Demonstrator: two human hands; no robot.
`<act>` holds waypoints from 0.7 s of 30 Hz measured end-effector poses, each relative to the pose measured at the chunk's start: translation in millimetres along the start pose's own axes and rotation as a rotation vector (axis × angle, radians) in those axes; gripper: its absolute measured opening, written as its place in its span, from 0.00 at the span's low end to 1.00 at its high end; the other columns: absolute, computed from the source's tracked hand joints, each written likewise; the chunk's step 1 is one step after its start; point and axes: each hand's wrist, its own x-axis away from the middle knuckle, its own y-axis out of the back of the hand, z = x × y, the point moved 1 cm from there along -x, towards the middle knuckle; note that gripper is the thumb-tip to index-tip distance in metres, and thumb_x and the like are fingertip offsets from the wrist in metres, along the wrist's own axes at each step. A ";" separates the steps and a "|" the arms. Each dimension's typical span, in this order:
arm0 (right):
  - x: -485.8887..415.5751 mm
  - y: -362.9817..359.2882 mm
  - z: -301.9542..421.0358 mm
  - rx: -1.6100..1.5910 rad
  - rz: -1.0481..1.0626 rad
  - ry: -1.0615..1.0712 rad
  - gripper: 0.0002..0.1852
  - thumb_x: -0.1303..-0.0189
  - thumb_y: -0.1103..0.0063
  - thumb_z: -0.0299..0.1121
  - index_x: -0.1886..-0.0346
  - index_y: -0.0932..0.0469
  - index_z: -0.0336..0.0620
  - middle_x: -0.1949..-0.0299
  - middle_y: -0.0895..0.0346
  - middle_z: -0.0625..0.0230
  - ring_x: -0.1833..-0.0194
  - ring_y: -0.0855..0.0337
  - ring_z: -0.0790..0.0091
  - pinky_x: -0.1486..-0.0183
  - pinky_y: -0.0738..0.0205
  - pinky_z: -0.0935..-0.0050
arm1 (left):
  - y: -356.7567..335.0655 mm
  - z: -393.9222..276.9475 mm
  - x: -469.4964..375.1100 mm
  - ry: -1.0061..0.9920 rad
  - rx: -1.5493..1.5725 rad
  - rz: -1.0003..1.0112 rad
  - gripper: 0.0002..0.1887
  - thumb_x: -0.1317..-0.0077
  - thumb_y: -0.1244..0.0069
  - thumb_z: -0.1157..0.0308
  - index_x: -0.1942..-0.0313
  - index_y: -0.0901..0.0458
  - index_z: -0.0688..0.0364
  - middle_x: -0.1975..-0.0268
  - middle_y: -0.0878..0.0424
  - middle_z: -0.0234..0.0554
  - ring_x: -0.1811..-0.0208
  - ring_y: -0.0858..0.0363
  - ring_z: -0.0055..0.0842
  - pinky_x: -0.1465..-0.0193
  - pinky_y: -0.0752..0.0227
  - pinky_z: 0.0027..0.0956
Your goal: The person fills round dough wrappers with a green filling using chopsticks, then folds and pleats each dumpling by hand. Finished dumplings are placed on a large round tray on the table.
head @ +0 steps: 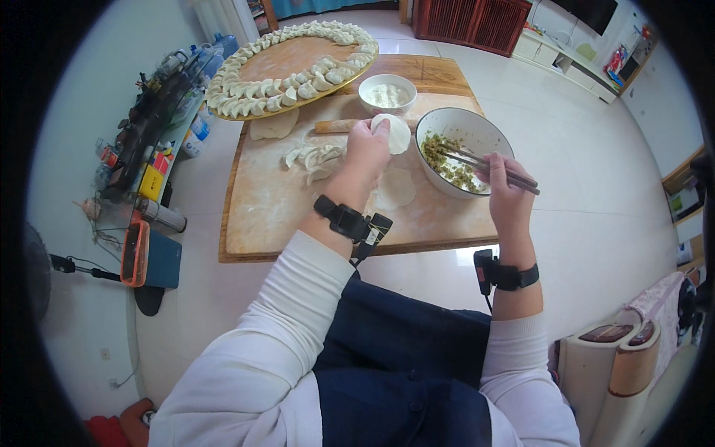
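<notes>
My left hand (368, 144) holds a round dough wrapper (397, 134) up by its edge, over the floured board. In my right hand (508, 181) is a pair of dark chopsticks (475, 162), their tips in the minced green-brown filling (447, 162) inside a white enamel bowl (466, 125). Another wrapper (396, 187) lies flat below my left hand. Several folded dough pieces (315, 157) lie to its left. Behind my left hand is a wooden rolling pin (335, 127), partly covered. A white bowl of flour (388, 95) stands beyond it.
A large round tray (279, 56) with rings of shaped dumplings rests at the wooden table's (240, 254) far left, overlapping its edge. More flat dough (273, 125) lies under its near rim. A cluttered shelf (173, 134) and a blue bin (162, 260) stand left; a sofa arm (603, 357) is lower right.
</notes>
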 end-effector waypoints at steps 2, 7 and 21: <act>4.3 -6.5 -1.1 -0.037 0.001 0.004 0.14 0.30 0.47 0.31 0.63 0.21 0.26 0.69 0.17 0.57 0.68 0.13 0.69 0.62 0.18 0.77 | -3.0 1.5 2.3 -0.024 0.014 0.055 0.13 0.26 0.57 0.66 0.49 0.25 0.66 0.56 0.16 0.42 0.64 0.16 0.23 0.68 0.23 0.27; 11.0 -15.0 -1.6 -0.071 -0.074 0.017 0.13 0.31 0.46 0.30 0.67 0.20 0.27 0.71 0.19 0.61 0.71 0.15 0.73 0.68 0.20 0.80 | -13.7 -0.1 12.7 -0.023 0.166 0.081 0.12 0.27 0.55 0.69 0.55 0.18 0.67 0.61 0.15 0.38 0.64 0.19 0.18 0.61 0.27 0.25; 13.2 -0.2 -3.4 -0.428 -0.187 -0.217 0.16 0.29 0.51 0.32 0.62 0.25 0.22 0.63 0.21 0.51 0.65 0.15 0.63 0.60 0.14 0.74 | -27.5 4.8 12.7 -0.026 0.236 -0.021 0.17 0.25 0.61 0.66 0.50 0.20 0.69 0.58 0.15 0.42 0.61 0.19 0.22 0.57 0.27 0.28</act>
